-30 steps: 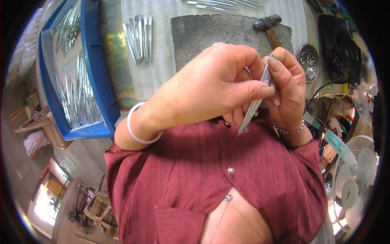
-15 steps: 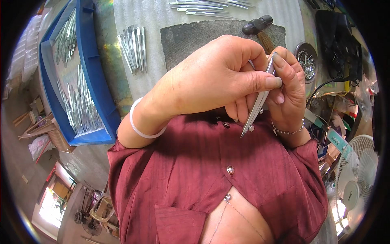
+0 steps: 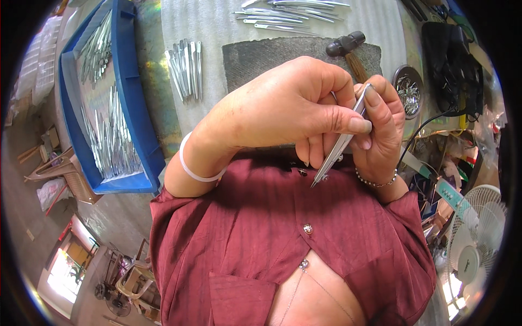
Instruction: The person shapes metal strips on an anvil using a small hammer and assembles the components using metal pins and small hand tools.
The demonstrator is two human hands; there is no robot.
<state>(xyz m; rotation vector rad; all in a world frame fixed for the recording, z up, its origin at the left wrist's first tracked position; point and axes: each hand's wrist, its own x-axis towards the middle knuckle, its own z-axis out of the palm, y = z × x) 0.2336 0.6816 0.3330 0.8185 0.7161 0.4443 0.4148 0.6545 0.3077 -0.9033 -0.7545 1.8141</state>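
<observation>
Both hands have held their pose since the earlier frame; only the view has shifted slightly. Tweezers (image 3: pixel 341 142) are pinched closed between left hand (image 3: pixel 283 111) thumb and right hand (image 3: pixel 380 125) fingers, just below the grey slab (image 3: pixel 261 54). Long axis runs steeply, tip down-left toward the shirt (image 3: pixel 261 217). Right hand holds the upper end; left grip sits mid-length.

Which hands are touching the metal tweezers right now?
Touching, both: the head view shows the left hand and right hand pinching the metal tweezers at the upper end.
</observation>
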